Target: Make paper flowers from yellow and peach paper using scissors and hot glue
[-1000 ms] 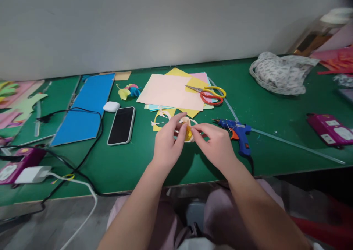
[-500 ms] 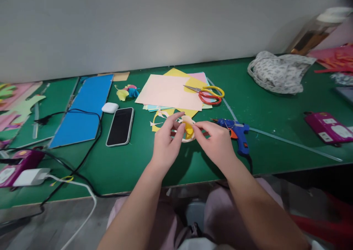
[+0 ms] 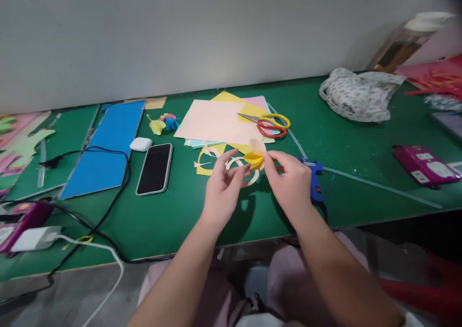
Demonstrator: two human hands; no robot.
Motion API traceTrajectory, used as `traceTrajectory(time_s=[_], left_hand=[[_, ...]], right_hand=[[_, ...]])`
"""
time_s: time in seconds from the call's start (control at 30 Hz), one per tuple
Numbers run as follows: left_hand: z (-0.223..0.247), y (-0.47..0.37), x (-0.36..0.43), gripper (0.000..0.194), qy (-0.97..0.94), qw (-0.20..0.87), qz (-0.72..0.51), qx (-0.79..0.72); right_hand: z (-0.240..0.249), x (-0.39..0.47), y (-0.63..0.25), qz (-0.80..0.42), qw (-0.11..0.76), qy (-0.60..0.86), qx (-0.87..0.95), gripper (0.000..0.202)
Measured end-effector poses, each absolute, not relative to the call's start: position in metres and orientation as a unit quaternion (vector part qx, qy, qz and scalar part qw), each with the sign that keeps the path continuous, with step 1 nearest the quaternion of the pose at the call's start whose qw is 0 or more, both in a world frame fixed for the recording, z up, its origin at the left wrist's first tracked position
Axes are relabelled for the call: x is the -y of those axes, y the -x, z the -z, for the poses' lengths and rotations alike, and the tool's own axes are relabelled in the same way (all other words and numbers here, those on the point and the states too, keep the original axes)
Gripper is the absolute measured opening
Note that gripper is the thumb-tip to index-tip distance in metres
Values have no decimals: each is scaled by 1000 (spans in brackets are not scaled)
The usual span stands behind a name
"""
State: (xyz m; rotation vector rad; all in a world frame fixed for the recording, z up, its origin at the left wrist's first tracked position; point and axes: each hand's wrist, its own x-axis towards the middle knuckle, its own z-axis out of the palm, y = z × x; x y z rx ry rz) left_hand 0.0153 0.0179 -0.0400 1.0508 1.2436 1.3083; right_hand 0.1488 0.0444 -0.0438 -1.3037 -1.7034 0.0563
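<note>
Folded paper piece (image 3: pixel 254 157): yellow with a pale peach flap on top, pinched between thumb and forefinger of your right hand (image 3: pixel 290 185), held just above the green table (image 3: pixel 162 221).

Head view, the only one:
- Right hand is closed on the folded paper piece at its right edge. Grip looks firm.
- Your left hand (image 3: pixel 224 192) sits just left of the piece, fingers loosely spread and curled, gripping nothing. Its fingertips are near the piece's left side; contact can't be confirmed.
- Directly under and behind your fingers: paper scraps (image 3: pixel 216 157), peach rings and yellow offcuts, flat on the table.
- Beyond your fingers: stack of coloured sheets (image 3: pixel 220 122) with scissors (image 3: pixel 269 123) on top.
- Blue glue gun (image 3: pixel 314 182) lies just right of your right hand, partly hidden by it.
- Phone (image 3: pixel 154 168) and white earbud case (image 3: pixel 140 144) well left of your left hand.

Progress, my read: cutting looks done given the offcuts; two layers already folded together. More layers or gluing seem left, and no finished form shows yet.
</note>
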Motion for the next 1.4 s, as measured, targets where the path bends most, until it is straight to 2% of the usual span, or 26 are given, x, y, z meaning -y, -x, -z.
traceTrajectory(time_s=[0.13,0.3,0.47,0.73,1.17,1.4], left_hand=[[38,-16,-18,43,-404,542,-551,-489],[35,-16,-16,50,-392,553,-557,-480],[35,-21,-14,59,-407,550,-551,-477],[36,-19,-13,63,-419,531,-548,-492],[47,-12,-18,60,-450,430,-523,-583],[50,-18,-19,61,-459,443,-531,-557]], right_hand=[[45,-43,-145,54,482,513,708,16],[47,-43,-142,91,475,500,718,15],[52,-42,-139,84,466,511,717,17],[54,-40,-134,58,450,513,729,20],[56,-43,-136,53,449,532,716,21],[59,-41,-132,49,445,534,717,21]])
